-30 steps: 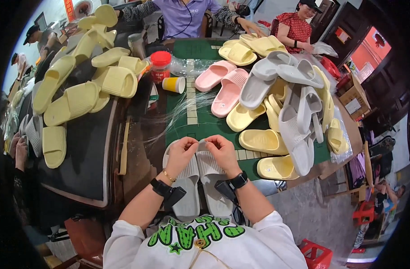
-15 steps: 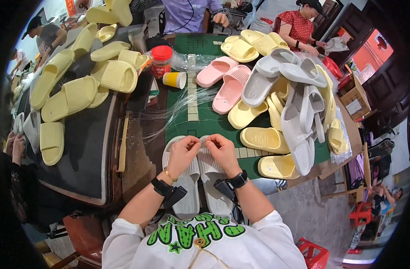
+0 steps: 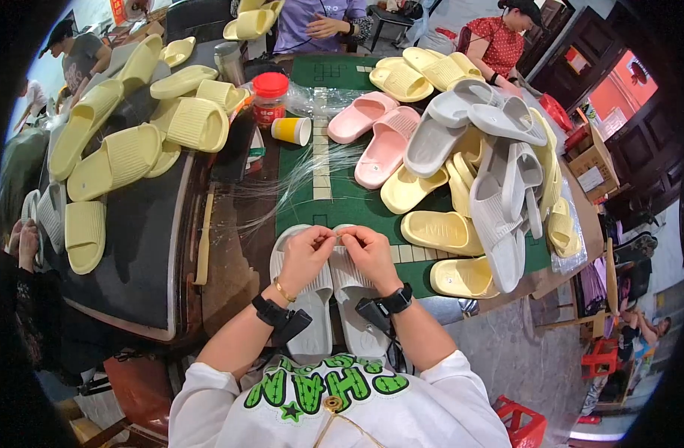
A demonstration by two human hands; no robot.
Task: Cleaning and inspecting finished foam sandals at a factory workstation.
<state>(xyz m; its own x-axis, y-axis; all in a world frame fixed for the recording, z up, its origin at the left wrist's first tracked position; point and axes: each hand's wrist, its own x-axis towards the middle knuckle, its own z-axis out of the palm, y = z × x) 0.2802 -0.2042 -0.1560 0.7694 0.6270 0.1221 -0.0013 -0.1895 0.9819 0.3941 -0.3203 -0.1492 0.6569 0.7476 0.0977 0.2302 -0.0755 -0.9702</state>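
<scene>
**Green mat point(image 3: 372, 213) under a heap of smooth moulded slippers point(image 3: 499, 216)**

Smooth and black, a broad tabletop point(image 3: 144, 246) spreads to the left, strewn with pale yellow slippers point(image 3: 125, 160) whose straps are ribbed. On the right, grey and yellow ones overlap on the green surface, a pink pair point(image 3: 383, 153) just beside them. Near the person, two grey slippers point(image 3: 316, 332) lie side by side, rounded toes pointing away, with grooved straps. Fine, glossy clear strands point(image 3: 286, 190) fan out over the mat's left side.

At the far left of the mat stands a clear jar point(image 3: 268, 112) with a red lid; its contents cannot be made out. Just beside it, a yellow cup point(image 3: 286, 130) lies on its side, its white mouth turned right.

Over the grey toes, the left hand point(image 3: 304, 254) and right hand point(image 3: 370, 261) nearly meet, each with thumb and forefinger pinched closed. Whether anything fine sits between the fingertips point(image 3: 328, 238) cannot be told.
</scene>
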